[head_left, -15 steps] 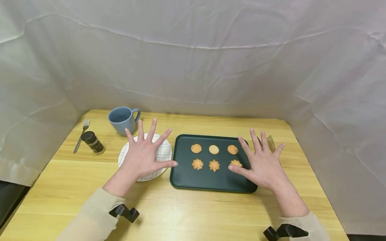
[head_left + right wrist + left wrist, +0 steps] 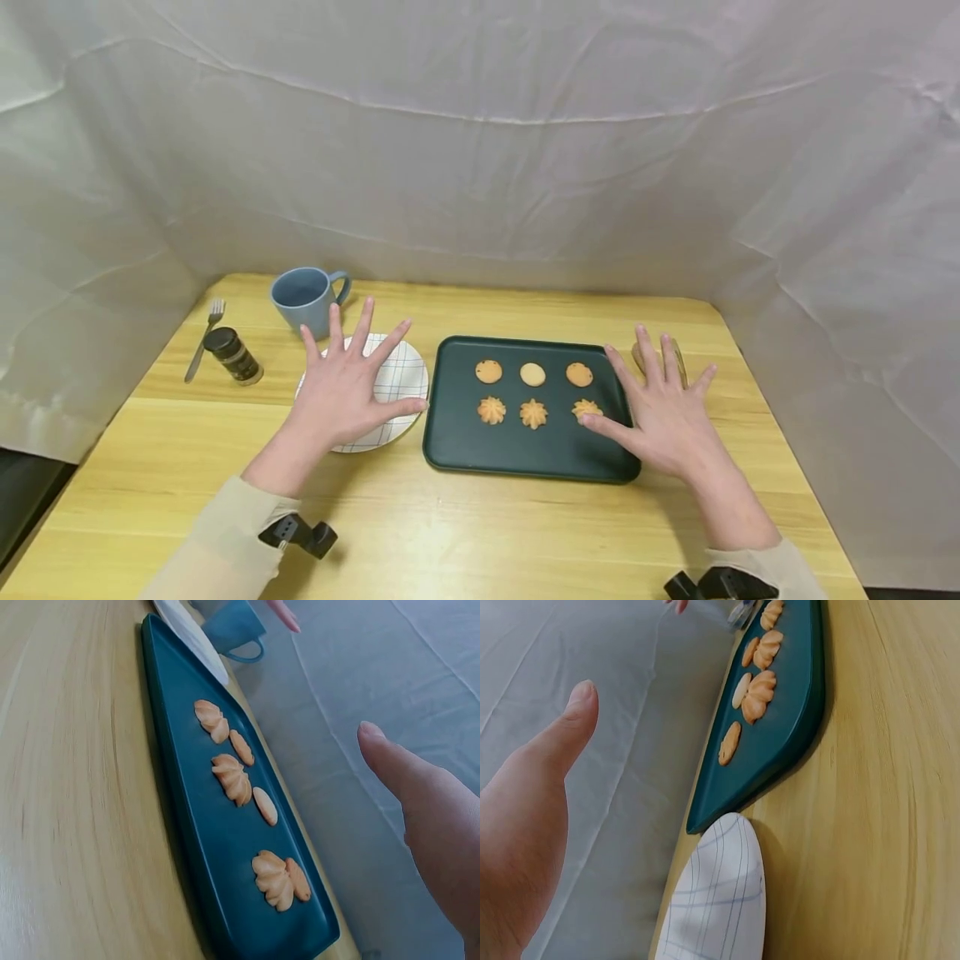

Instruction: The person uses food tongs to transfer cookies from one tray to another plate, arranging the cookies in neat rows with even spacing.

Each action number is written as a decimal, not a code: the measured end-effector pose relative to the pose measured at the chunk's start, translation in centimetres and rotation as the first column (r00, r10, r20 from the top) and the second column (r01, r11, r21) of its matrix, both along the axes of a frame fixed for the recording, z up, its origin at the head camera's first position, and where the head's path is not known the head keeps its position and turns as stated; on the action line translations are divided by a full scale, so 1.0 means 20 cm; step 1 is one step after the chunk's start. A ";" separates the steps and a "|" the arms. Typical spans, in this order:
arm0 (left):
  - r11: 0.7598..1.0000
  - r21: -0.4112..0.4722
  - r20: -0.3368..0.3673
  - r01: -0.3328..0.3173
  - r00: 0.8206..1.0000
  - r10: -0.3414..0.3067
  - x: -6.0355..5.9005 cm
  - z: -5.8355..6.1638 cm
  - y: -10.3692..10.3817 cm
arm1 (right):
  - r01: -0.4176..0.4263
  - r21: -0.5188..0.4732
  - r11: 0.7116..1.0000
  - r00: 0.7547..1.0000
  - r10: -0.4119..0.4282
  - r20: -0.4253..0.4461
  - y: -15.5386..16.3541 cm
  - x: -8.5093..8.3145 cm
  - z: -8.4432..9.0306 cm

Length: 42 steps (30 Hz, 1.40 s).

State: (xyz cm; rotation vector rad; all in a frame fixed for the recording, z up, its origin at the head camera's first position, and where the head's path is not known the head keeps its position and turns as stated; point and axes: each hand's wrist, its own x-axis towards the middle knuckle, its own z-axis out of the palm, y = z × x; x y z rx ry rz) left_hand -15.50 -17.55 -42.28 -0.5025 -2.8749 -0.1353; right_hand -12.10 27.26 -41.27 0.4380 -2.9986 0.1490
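Fingers of both hands are spread wide and hold nothing; left hand (image 2: pixel 341 392) hovers over the checked plate (image 2: pixel 405 377); right hand (image 2: pixel 663 414) hovers at the right edge of the green tray (image 2: pixel 465 442) of biscuits on the counter (image 2: pixel 480 533).

A pale wooden table (image 2: pixel 480 533) with visible grain and a smooth, faintly shiny finish holds a matt dark green tray (image 2: pixel 517 446), a glossy blue ceramic mug (image 2: pixel 303 302), a metal fork (image 2: pixel 201 340), and crumbly, ridged biscuits (image 2: pixel 533 412). Creased white cloth (image 2: pixel 480 150) hangs behind.
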 end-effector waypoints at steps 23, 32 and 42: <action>0.979 0.179 0.077 -0.102 0.993 0.089 0.08 -0.07 -0.26 | 0.053 -0.230 0.972 0.998 -0.055 -0.002 0.19 0.05 -0.06; 0.937 0.312 0.146 -0.156 0.983 0.115 0.10 -0.10 -0.36 | 0.096 -0.311 0.945 0.995 -0.092 0.031 0.26 0.06 -0.12; 0.864 0.463 0.210 -0.198 0.971 0.110 0.08 -0.16 -0.46 | 0.152 -0.390 0.908 0.988 -0.140 0.059 0.33 0.05 -0.17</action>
